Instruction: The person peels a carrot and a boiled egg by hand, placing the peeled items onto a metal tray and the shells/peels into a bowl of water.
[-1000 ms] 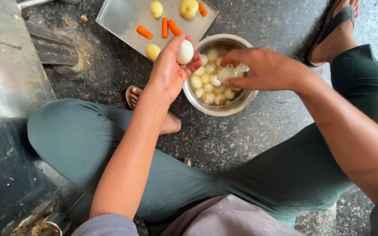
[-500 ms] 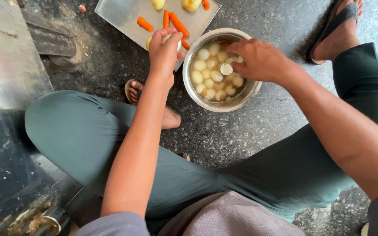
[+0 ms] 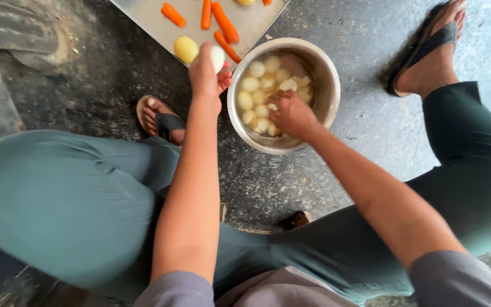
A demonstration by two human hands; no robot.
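Note:
My left hand (image 3: 207, 74) holds a pale peeled potato (image 3: 217, 57) at the near edge of a flat metal tray (image 3: 154, 23). On the tray lie a yellow potato (image 3: 186, 49) and several orange carrots (image 3: 223, 23). My right hand (image 3: 291, 113) reaches down into a round steel bowl (image 3: 326, 79) full of small peeled potatoes (image 3: 257, 85); its fingers are among them, and whether it grips one is hidden.
I squat on a dark rough floor, green trousered legs (image 3: 75, 199) on both sides. My sandalled feet show at left (image 3: 163, 119) and upper right (image 3: 433, 51). A dark worn slab (image 3: 7, 34) lies at the upper left.
My right hand has dropped from the bowl's far rim down into the near side of the bowl. My left hand stays at the tray edge with the potato.

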